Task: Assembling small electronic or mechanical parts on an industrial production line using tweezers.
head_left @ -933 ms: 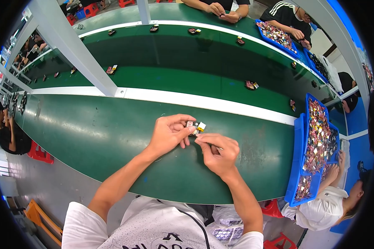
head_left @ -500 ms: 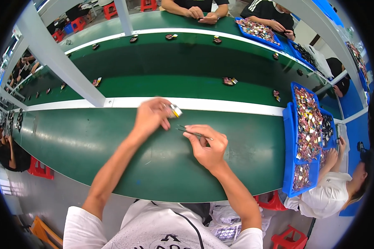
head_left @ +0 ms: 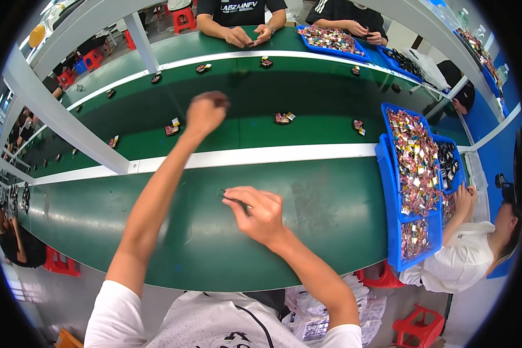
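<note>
The right hand (head_left: 260,213) pinches a thin dark tool (head_left: 231,198) between thumb and forefinger, the other fingers curled loosely; the tool's tip points left and hovers just above the near green bench (head_left: 330,214), about midway along its near half. What kind of tool it is cannot be told — it looks like tweezers or a slim pen.

The left hand (head_left: 205,113) is stretched far forward, past the white strip (head_left: 284,154) at the bench's far edge, and hangs over the conveyor belt (head_left: 255,130) beyond it. Its fingers are closed into a fist; whether anything lies inside cannot be told.

On the belt, a small part (head_left: 172,127) lies just left of the left hand, another (head_left: 283,118) to its right, and a third (head_left: 359,125) further right — all apart from the hand. More small parts dot the far lane of the belt.

At the bench's right edge stands a blue tray (head_left: 391,191) heaped with small coloured pieces, and a seated person (head_left: 475,243) reaches into it from the right.

Across the belt, at its far edge, two more people sit; one holds both hands (head_left: 248,37) together on the far bench, beside a second blue tray (head_left: 333,40) of pieces.
</note>
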Motion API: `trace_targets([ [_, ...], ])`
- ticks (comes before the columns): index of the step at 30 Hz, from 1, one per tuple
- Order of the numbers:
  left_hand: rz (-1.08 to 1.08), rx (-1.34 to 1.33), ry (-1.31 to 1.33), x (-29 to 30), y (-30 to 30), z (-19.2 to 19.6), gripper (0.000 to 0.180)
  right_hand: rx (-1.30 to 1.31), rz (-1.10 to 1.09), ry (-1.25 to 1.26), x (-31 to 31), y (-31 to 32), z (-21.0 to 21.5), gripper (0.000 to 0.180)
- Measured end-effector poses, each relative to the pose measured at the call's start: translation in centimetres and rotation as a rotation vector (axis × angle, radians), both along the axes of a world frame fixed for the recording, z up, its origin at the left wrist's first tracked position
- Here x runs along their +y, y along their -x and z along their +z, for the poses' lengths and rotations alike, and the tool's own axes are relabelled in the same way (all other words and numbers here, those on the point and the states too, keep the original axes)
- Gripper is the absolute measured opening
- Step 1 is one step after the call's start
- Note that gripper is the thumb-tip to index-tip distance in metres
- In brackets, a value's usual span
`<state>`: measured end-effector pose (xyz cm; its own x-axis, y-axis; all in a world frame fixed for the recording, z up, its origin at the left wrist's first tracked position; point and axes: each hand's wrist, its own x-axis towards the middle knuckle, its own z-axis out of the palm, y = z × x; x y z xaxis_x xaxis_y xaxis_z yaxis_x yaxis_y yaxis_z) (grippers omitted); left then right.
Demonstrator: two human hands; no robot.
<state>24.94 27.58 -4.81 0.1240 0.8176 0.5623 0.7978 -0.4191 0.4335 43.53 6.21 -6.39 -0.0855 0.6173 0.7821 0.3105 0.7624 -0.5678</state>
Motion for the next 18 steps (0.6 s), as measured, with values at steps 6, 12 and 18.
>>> trace_targets([
  [6,-0.105,-0.309,0.716,1.9,-11.7,0.4,0.025,-0.038,-0.015,-0.007,0.1,-0.7,-0.3,0.017],
  [12,0.012,-0.068,0.646,2.6,-13.3,-1.4,0.033,-0.036,-0.029,0.007,0.2,-1.2,-0.4,0.017],
  [18,0.152,0.019,0.353,0.4,-10.0,-1.8,0.031,0.013,-0.005,0.003,0.1,-0.7,-0.1,0.016],
])
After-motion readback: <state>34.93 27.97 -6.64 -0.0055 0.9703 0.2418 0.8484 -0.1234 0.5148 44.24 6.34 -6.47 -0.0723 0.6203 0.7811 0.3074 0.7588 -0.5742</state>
